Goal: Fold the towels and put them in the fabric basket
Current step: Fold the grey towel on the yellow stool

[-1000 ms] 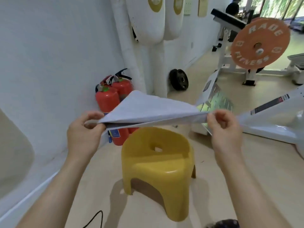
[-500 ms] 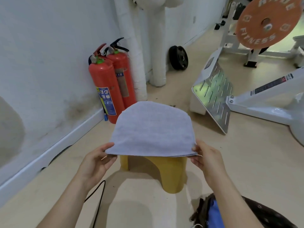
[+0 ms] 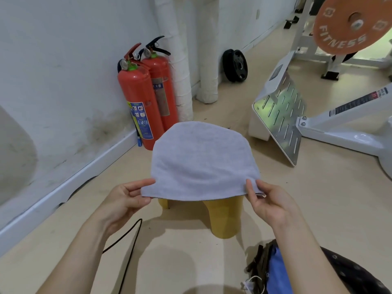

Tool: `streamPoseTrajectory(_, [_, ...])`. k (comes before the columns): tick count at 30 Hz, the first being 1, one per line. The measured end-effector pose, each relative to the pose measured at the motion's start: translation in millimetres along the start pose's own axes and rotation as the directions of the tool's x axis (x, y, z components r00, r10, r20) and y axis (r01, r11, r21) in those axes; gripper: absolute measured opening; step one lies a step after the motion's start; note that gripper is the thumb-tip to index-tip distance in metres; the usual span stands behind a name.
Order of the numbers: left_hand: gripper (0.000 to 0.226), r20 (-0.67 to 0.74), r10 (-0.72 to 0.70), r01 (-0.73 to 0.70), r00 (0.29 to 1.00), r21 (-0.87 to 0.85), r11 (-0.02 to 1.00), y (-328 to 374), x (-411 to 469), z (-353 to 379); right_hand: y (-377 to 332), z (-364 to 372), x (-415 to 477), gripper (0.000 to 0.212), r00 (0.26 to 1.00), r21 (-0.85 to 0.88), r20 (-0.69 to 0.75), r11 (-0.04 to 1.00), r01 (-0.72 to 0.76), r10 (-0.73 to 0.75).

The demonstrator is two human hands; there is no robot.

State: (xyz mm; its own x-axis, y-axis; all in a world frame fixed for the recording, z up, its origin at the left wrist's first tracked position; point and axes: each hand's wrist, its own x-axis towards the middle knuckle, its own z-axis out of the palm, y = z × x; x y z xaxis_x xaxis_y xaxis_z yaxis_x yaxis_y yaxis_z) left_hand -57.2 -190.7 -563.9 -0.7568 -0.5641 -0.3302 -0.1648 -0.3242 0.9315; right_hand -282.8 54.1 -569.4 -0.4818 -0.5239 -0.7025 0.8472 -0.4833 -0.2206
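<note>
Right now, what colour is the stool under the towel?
Yellow. The stool shows only in the head view, its legs visible below the pale grey towel.

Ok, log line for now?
pale grey terry towel: over yellow plastic stool | left hand: pinches near-left corner | right hand: pinches near-right corner

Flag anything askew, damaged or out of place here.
Nothing in the task itself: the grey towel lies smoothly over the yellow stool, left hand and right hand pinching its near corners. Only oddities: a loose black cable trails over the floor, and the wall is stained low down.
</note>
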Motion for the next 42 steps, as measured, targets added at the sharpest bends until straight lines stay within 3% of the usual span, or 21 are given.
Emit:
streamPoseTrajectory(3, [0.059, -0.064, 0.052, -0.047, 0.997, 0.082, 0.995, 0, -3, 0, 1, 2, -1, 0.031, 1.000, 0.023, -0.020, 1.000, 0.002, -0.002])
streamPoseTrajectory(7, [0.047, -0.165, 0.280, -0.227, 0.946, 0.279, 0.933, 19, -4, 12, 7, 12, -12, 0.022, 0.999, 0.035, -0.004, 0.998, 0.051, -0.051])
streamPoseTrajectory(9, [0.040, -0.137, 0.372, -0.295, 0.918, 0.389, 0.873, 33, -8, 18, 9, 17, -19, 0.008, 0.993, -0.070, 0.003, 0.990, 0.121, -0.121])
streamPoseTrajectory(12, [0.035, 0.002, 0.496, -0.394, 0.868, 0.610, 0.687, 54, -19, 24, 7, 24, -26, 0.013, 0.943, -0.266, 0.026, 0.907, 0.326, -0.332])
streamPoseTrajectory(14, [0.028, 0.151, 0.525, -0.470, 0.838, 0.688, 0.553, 69, -28, 32, 3, 34, -36, 0.019, 0.862, -0.426, 0.081, 0.765, 0.483, -0.500])
streamPoseTrajectory(15, [0.019, 0.239, 0.498, -0.512, 0.834, 0.672, 0.535, 77, -33, 38, 2, 41, -43, 0.020, 0.799, -0.528, 0.127, 0.642, 0.556, -0.588])
streamPoseTrajectory(17, [0.010, 0.426, 0.357, -0.553, 0.831, 0.576, 0.601, 90, -41, 59, 6, 60, -60, 0.022, 0.659, -0.686, 0.297, 0.325, 0.650, -0.691])
streamPoseTrajectory(19, [0.009, 0.540, 0.260, -0.546, 0.800, 0.477, 0.689, 93, -42, 83, 18, 78, -78, 0.020, 0.625, -0.732, 0.481, 0.111, 0.673, -0.615])
streamPoseTrajectory(20, [0.006, 0.545, 0.288, -0.562, 0.787, 0.442, 0.700, 92, -40, 95, 26, 83, -87, 0.020, 0.658, -0.734, 0.544, 0.083, 0.674, -0.521])
streamPoseTrajectory(22, [0.010, 0.488, 0.410, -0.617, 0.771, 0.409, 0.673, 92, -35, 112, 37, 88, -101, 0.017, 0.725, -0.728, 0.615, 0.131, 0.673, -0.312])
streamPoseTrajectory(24, [0.021, 0.434, 0.500, -0.661, 0.749, 0.442, 0.606, 92, -33, 118, 42, 91, -112, 0.011, 0.713, -0.707, 0.664, 0.123, 0.697, -0.224])
streamPoseTrajectory(27, [0.009, 0.357, 0.613, -0.704, 0.705, 0.459, 0.542, 93, -36, 118, 41, 93, -119, 0.008, 0.691, -0.680, 0.674, 0.146, 0.719, -0.263])
streamPoseTrajectory(31, [0.014, 0.234, 0.659, -0.679, 0.715, 0.460, 0.573, 89, -37, 119, 39, 93, -120, 0.014, 0.718, -0.696, 0.635, 0.192, 0.692, -0.285])
streamPoseTrajectory(36, [0.015, 0.269, 0.728, -0.747, 0.631, 0.463, 0.476, 92, -39, 119, 34, 95, -124, 0.017, 0.698, -0.709, 0.695, -0.003, 0.705, -0.173])
streamPoseTrajectory(39, [0.015, 0.279, 0.694, -0.731, 0.664, 0.440, 0.522, 94, -39, 118, 30, 96, -125, 0.017, 0.630, -0.649, 0.760, -0.180, 0.739, -0.159])
streamPoseTrajectory(42, [0.017, 0.366, 0.585, -0.690, 0.724, 0.381, 0.616, 98, -37, 119, 24, 97, -125, 0.029, 0.598, -0.606, 0.793, -0.259, 0.752, -0.119])
